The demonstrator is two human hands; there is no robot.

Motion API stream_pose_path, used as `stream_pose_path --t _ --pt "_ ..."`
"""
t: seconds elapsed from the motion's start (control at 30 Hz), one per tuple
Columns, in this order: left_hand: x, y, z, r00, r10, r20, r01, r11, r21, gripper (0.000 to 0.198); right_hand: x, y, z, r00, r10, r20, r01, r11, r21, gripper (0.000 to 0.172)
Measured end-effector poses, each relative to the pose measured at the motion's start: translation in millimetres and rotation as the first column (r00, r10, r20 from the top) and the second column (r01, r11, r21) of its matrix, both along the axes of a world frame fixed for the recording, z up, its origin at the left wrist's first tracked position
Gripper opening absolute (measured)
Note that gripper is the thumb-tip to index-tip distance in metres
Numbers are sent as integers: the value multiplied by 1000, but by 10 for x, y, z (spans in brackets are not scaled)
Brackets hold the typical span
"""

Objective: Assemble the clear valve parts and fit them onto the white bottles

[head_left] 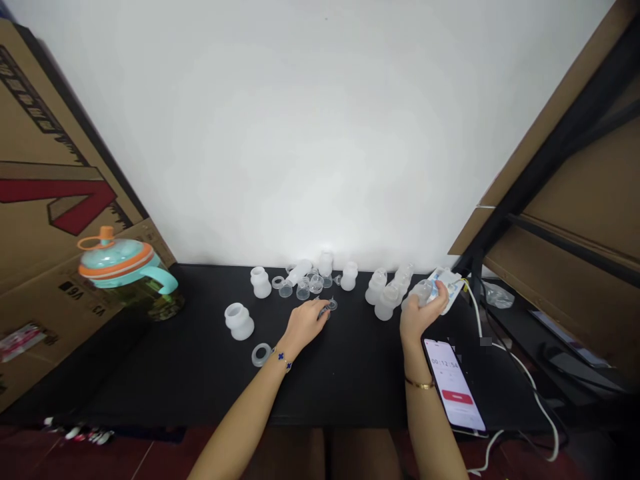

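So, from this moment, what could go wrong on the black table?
The right hand, holding a translucent piece, is close beside the frosted bottles, so it might knock one over. The phone lies near the front edge of the table, beside the right forearm, and could be pushed off. The small clear part at the fingertips of the left hand might slip away.

Our clear round piece (333, 305) and translucent container (423, 289)
We see the piece partly hidden, near the middle of the black tabletop (350, 377); the container tilts, well to its right.
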State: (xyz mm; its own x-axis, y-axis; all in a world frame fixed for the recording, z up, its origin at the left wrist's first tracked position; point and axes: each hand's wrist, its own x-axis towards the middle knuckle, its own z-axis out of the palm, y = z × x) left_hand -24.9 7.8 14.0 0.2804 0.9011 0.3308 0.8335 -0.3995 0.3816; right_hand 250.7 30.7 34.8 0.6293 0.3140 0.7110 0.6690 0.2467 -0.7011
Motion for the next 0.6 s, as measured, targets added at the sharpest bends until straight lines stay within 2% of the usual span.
stream_pose_path --t 0.13,0.27,0.4,0.53,0.6 --pt "-5 12 -36 1000 1 -26 0 1000 11 26 -165 -84 49 990 -23 142 17 999 42 55" --pt "-10 21 -56 999 6 -50 -6 1000 3 28 -322 -136 2 959 37 280 -56 997 60 46" --pt "-13 22 -35 999 12 -52 -13 1000 -21 28 -526 -190 -56 903 218 371 -230 973 -14 38" --pt "-21 28 -18 999 44 -10 -44 999 -12 26 -698 -196 -127 787 463 409 -456 882 -121 39" --pt "-30 36 -21 996 88 25 -88 996 1 27 -742 -173 -176 738 553 388 -514 832 -208 38"
